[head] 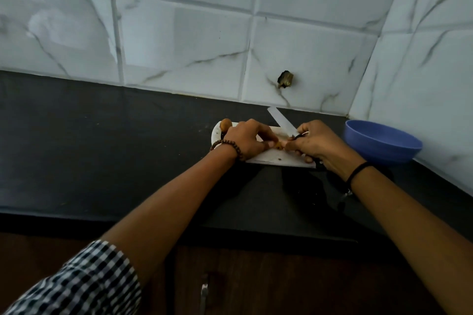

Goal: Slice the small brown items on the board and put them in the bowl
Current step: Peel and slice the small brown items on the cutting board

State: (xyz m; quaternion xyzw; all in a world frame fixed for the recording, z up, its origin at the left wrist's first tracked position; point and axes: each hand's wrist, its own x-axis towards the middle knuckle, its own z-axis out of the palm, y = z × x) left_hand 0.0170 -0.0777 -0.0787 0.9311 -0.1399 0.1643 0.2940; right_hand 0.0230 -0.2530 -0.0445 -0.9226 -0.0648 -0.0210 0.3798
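Left hand [245, 139]: fingertips pinching small brown item [279, 145].
Right hand [318, 144]: fingers curled round knife [281, 120].
Bowl [381, 144]: blue, right of those curled fingers.

dark counter [102, 151]; marbled wall tiles [184, 41]

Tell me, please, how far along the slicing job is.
Done: no slices show in the bowl. In hand: the left hand pinches a brown item on the board while the right hand holds the knife. Left: another item at the board's far corner, and filling the bowl.
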